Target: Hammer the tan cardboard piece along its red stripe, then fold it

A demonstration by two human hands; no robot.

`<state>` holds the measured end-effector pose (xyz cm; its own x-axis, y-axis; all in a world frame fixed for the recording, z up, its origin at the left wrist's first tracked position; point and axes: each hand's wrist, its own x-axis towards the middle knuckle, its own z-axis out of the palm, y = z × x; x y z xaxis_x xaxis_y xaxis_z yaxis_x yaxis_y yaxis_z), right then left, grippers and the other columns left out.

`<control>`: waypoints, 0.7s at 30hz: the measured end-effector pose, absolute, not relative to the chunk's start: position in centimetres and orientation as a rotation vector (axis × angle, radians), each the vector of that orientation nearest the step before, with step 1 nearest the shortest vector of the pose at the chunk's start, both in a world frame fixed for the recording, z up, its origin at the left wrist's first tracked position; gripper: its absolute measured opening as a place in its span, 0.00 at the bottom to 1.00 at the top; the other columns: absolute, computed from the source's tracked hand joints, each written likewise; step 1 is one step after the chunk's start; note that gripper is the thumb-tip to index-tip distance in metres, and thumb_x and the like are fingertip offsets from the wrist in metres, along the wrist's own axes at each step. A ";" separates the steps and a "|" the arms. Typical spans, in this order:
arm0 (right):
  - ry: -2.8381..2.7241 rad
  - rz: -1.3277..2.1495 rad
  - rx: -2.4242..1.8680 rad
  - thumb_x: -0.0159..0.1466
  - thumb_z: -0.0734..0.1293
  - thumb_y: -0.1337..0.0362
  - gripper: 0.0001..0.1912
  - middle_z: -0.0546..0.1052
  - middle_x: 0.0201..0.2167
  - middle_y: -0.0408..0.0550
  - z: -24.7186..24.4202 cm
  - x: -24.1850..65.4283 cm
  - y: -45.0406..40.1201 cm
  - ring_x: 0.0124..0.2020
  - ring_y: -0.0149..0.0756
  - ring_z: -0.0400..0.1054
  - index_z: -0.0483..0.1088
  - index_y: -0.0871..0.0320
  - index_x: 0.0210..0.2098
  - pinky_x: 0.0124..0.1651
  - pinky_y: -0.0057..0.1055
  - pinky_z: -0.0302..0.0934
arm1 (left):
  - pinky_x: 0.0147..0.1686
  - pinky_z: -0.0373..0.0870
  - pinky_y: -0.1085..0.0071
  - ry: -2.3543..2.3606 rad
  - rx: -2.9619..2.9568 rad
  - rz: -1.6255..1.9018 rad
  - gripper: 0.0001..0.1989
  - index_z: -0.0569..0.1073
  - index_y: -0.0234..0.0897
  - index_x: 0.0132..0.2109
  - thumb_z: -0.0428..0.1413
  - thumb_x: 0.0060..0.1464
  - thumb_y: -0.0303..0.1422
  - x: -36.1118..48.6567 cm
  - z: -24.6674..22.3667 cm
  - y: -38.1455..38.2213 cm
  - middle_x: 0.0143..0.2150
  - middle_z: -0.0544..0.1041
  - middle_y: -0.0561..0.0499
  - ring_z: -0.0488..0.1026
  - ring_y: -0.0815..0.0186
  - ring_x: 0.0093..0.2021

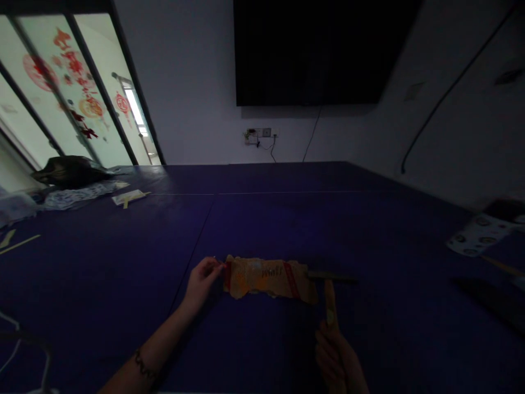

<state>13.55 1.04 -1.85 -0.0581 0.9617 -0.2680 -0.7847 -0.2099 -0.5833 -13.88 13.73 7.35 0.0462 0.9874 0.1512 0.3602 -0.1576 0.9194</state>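
A torn tan strip of cardboard or paper, with red bands and dark lettering, lies on the dark blue surface. My left hand has its thumb and fingers pinched at the strip's left end; a smaller thing between them cannot be made out. In my right hand is a hammer, gripped around its light wooden handle. The hammer's dark, narrow head lies crosswise at the strip's right end, over or against its edge; contact is unclear in the dim light.
At far left are a dark bag, plastic packaging and a white packet. White cables curl at lower left. A patterned pouch and a dark flat object lie right. A wall-mounted screen hangs ahead.
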 end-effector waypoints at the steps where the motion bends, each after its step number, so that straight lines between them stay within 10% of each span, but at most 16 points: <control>1: -0.334 1.655 -0.707 0.46 0.70 0.58 0.16 0.49 0.07 0.28 -1.9 13.4 1.0 0.06 0.17 0.35 0.58 0.56 0.16 0.05 0.15 0.41 | 0.32 0.67 0.72 1.277 1.616 1.118 0.10 0.65 0.36 0.27 0.51 0.46 0.39 -12.4 6.9 14.0 0.29 0.74 0.49 0.71 0.65 0.33; 21: -0.134 1.468 -0.852 0.42 0.72 0.60 0.18 0.54 0.05 0.28 -0.4 12.2 0.0 0.04 0.16 0.39 0.56 0.56 0.18 0.04 0.13 0.38 | 0.32 0.66 0.73 1.218 2.012 0.935 0.04 0.71 0.35 0.30 0.51 0.47 0.28 -6.1 2.9 14.8 0.26 0.74 0.53 0.71 0.67 0.28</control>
